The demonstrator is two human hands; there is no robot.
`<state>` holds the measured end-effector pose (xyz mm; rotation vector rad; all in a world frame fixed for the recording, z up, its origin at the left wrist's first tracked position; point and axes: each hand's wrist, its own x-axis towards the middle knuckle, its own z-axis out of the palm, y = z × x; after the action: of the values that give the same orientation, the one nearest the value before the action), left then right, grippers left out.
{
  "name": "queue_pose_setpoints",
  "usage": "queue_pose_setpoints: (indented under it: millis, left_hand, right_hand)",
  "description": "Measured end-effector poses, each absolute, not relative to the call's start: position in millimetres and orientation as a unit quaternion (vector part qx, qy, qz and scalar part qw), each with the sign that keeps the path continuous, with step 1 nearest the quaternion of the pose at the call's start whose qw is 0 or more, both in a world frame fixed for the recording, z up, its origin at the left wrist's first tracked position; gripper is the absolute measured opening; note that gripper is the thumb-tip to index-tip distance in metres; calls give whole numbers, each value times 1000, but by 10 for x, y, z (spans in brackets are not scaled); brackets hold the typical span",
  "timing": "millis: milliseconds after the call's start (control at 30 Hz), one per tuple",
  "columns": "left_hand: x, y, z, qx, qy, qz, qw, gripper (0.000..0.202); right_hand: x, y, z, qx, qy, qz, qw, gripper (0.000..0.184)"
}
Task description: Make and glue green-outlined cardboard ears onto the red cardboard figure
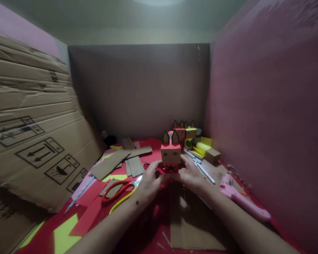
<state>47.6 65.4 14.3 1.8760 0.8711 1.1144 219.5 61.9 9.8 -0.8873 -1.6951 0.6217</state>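
A small cardboard figure (171,155) stands upright in front of me, with a box head, a red top, two pointed dark-edged ears and drawn eyes. A dark star shape marks its red body. My left hand (153,178) is closed round the lower body from the left. From the right, my right hand (189,173) grips the same lower part, fingers curled in. The base of the figure is hidden by my fingers. Under my right forearm lies a flat piece of cardboard (190,225).
Scissors with red and yellow handles (119,192) lie left, among cardboard scraps (111,165) and coloured paper (87,215). A pink glue gun (243,201) and markers (205,173) lie right. Similar figures (190,133) stand behind. A large carton (37,116) leans at left.
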Motion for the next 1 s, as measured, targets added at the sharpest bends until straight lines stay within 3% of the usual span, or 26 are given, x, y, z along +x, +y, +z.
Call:
queue_pose_setpoints:
  millis: [700,1000]
  left_hand:
    - [492,647,209,704,330,440,449,29]
    - [494,567,296,646,270,447,557,38]
  right_hand:
    - [2147,472,239,-366,-728,219,537,28]
    - [2065,359,327,-389,-767,198,470,52]
